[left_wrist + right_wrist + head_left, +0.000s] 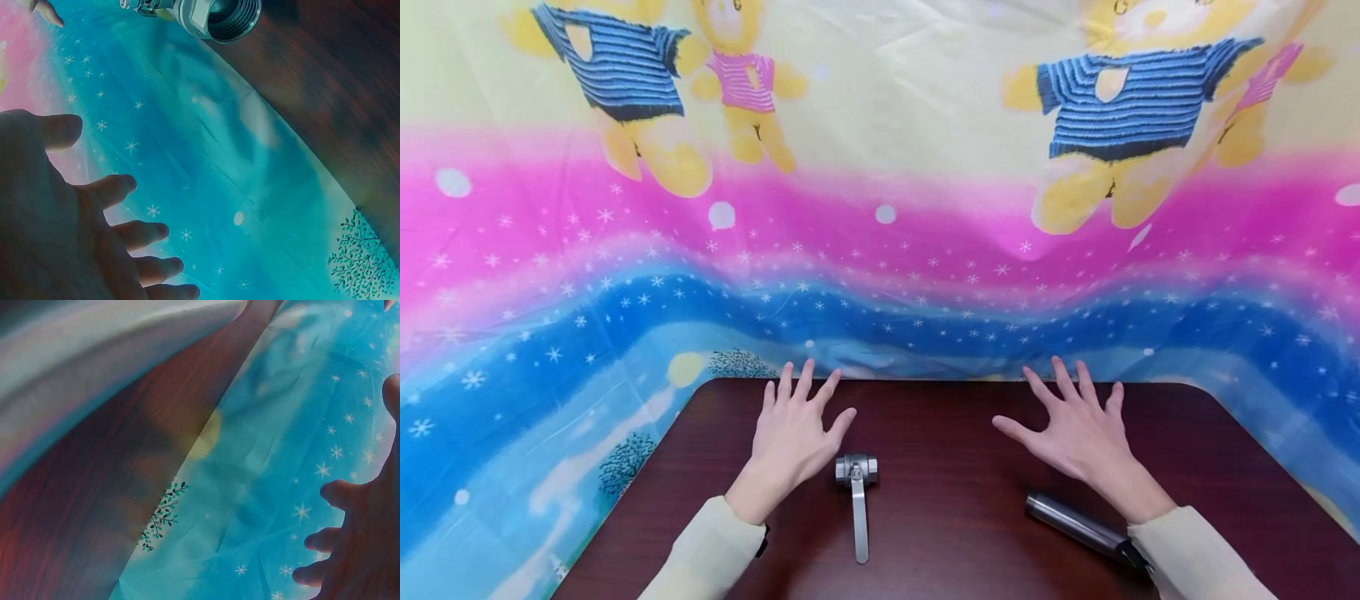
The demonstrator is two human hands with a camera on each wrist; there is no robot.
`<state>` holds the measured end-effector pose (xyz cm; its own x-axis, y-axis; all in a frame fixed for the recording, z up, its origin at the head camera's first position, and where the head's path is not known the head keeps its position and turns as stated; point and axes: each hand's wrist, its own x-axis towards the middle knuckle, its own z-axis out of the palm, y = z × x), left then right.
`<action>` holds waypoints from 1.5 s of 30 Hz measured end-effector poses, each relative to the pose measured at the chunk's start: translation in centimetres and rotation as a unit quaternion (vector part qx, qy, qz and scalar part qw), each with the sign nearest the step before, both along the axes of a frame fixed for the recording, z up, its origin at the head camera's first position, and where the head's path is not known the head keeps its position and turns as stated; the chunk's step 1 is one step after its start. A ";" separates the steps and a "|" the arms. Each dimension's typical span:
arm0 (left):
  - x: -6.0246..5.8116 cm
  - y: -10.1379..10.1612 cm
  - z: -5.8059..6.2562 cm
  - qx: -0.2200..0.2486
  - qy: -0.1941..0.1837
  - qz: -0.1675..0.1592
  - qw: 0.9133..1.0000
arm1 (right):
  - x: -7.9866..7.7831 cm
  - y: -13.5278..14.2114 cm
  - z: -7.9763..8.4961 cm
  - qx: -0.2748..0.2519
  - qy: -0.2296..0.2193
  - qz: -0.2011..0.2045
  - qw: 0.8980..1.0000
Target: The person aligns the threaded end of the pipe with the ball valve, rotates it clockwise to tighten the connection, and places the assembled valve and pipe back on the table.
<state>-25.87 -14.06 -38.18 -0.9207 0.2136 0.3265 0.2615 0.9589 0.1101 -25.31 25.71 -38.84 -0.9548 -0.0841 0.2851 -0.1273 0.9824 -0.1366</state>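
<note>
A: Biggest first: what surrounds you?

B: A bear-print cloth (887, 250) rises along the far side and to the left and right. In front of you is the dark worktop (940, 517), carrying two metal things.

A: And your hands?

B: Your left hand (793, 437) is on the left, your right hand (1078, 433) on the right, well apart. Both have straight, spread fingers, backs upward, and neither grips anything. Whether they touch the worktop, you cannot tell from here.

A: Where do the things lie?

B: The tube (1075, 523) lies at the near right, slanting, its near end by your right wrist; that end is hard to make out. The smaller valve (856, 472) sits left of centre, just to the right of your left hand, its lever (861, 529) pointing near, toward you.

A: Which step are you at?

B: My judgement: a ready pose, with no grasp begun.

A: What would the next move call for?

B: For the valve, your left hand would probably shift right and nearer, then curl round its body, since the lever might swing. For the tube, your right hand would reach nearer and wrap it firmly; it could roll.
</note>
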 end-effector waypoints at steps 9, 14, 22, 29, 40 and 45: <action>0.6 -0.3 -0.2 0.002 0.014 -0.008 1.000 | 1.0 0.1 -0.1 0.003 0.007 0.006 1.000; 1.0 -0.5 -0.4 -0.001 0.018 -0.009 1.000 | 1.6 0.4 -0.4 0.001 0.014 0.007 1.000; 1.5 -1.1 -0.7 -0.005 0.013 -0.005 1.000 | 2.3 0.8 -0.7 -0.001 0.020 0.013 1.000; 2.0 -1.5 -1.1 -0.002 0.019 -0.003 1.000 | 3.0 1.4 -1.0 -0.002 0.035 0.022 0.999; 2.4 -1.9 -1.6 -0.002 0.035 -0.011 0.999 | 4.1 2.0 -1.4 -0.013 0.051 0.035 0.998; 2.7 -1.9 -1.7 0.001 0.017 -0.018 1.000 | 4.5 2.2 -1.7 -0.019 0.060 0.048 0.997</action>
<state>-23.12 -15.99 -39.83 -0.9008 0.2451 0.3586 0.2991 0.9487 0.1029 -20.80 27.95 -40.57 -0.9015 -0.1597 0.4022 -0.2377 0.9594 -0.1520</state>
